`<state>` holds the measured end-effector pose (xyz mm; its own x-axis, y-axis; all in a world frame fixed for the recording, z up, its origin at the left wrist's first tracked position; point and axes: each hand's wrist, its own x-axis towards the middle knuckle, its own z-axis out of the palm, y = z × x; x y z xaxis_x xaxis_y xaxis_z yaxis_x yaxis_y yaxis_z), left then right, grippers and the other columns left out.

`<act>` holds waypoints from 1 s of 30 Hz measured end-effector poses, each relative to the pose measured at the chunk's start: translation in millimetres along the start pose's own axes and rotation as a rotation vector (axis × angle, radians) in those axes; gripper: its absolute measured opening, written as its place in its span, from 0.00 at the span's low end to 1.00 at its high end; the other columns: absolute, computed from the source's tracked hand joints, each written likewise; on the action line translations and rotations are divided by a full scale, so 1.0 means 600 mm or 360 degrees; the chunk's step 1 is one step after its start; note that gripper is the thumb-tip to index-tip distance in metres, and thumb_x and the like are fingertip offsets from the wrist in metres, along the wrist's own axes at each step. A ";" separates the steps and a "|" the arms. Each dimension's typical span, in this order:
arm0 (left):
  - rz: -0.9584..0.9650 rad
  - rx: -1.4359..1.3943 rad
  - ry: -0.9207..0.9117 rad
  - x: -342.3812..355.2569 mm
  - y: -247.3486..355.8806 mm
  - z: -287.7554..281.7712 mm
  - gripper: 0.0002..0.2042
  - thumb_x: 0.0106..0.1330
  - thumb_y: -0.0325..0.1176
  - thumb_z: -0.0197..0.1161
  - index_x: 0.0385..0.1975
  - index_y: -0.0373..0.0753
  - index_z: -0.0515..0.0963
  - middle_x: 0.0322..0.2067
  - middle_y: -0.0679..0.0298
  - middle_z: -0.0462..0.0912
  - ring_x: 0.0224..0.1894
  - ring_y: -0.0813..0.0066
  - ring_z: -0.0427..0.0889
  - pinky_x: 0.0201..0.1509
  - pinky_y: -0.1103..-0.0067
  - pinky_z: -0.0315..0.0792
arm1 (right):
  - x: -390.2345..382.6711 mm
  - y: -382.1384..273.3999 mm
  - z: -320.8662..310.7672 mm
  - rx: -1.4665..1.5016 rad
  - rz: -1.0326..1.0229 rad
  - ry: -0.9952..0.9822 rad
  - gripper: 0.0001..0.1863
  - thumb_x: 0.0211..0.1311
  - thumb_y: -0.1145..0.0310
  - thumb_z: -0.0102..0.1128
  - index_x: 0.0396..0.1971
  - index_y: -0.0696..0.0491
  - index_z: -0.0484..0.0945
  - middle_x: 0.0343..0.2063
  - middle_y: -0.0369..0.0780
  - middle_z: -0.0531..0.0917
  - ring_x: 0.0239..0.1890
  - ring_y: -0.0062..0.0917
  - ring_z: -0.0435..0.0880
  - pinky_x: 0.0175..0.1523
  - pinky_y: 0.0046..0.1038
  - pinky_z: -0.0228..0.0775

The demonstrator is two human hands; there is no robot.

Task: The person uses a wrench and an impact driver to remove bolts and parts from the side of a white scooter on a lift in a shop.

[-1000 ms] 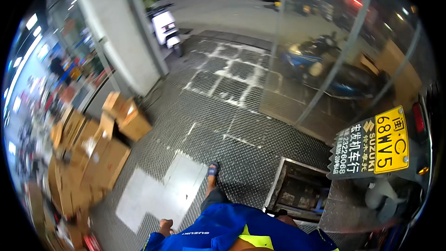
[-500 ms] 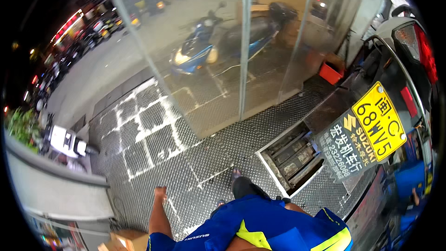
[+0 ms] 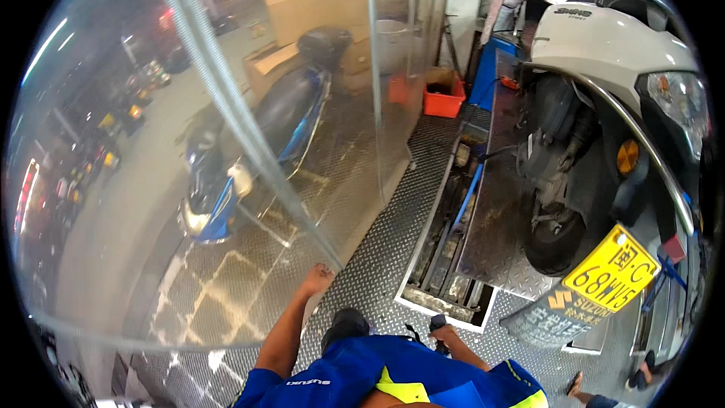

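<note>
Left hand point(image 3: 318, 279) and right hand point(image 3: 447, 335), grips both unclear, beside black-lettered yellow plate point(image 3: 612, 269).

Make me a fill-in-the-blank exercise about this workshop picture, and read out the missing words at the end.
1. The person's grip nearest the transparent curtain is the ____ one.
2. The number plate on the white motor scooter has a ____ background.
3. Seen through the curtain, a parked scooter has black and ____ bodywork.
4. The open tub near the floor pit's far end is coloured ____.

Missing words: left; yellow; blue; red.
</note>
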<state>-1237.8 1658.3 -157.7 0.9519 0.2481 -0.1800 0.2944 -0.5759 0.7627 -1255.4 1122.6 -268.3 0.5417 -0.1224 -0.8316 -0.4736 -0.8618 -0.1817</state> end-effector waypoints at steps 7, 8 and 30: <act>0.0081 0.0375 0.0232 0.271 -0.100 -0.129 0.19 0.59 0.41 0.69 0.43 0.33 0.79 0.37 0.45 0.85 0.42 0.45 0.84 0.46 0.58 0.77 | -0.112 -0.395 -0.163 0.0069 -0.0234 0.0324 0.37 0.37 0.43 0.80 0.43 0.58 0.87 0.43 0.51 0.88 0.49 0.39 0.88 0.54 0.39 0.79; 0.0202 0.0351 0.0251 0.291 -0.102 -0.138 0.20 0.59 0.40 0.69 0.46 0.34 0.78 0.41 0.45 0.85 0.46 0.45 0.84 0.49 0.57 0.77 | -0.114 -0.422 -0.195 0.0177 -0.0238 0.0226 0.43 0.42 0.40 0.78 0.49 0.63 0.83 0.48 0.55 0.86 0.55 0.44 0.85 0.60 0.39 0.77; -0.0502 -0.0359 -0.1062 1.178 0.246 0.249 0.19 0.68 0.36 0.62 0.55 0.34 0.71 0.31 0.55 0.82 0.31 0.65 0.82 0.30 0.70 0.75 | -0.075 -0.768 -0.749 0.1134 -0.0936 0.1227 0.34 0.53 0.51 0.78 0.58 0.51 0.79 0.38 0.47 0.89 0.42 0.39 0.88 0.54 0.37 0.77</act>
<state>-508.9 1632.2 -265.0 0.6967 -0.1892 -0.6919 0.6041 -0.3654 0.7082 -749.3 1303.7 88.5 0.9612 -0.2735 -0.0359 -0.1605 -0.4486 -0.8792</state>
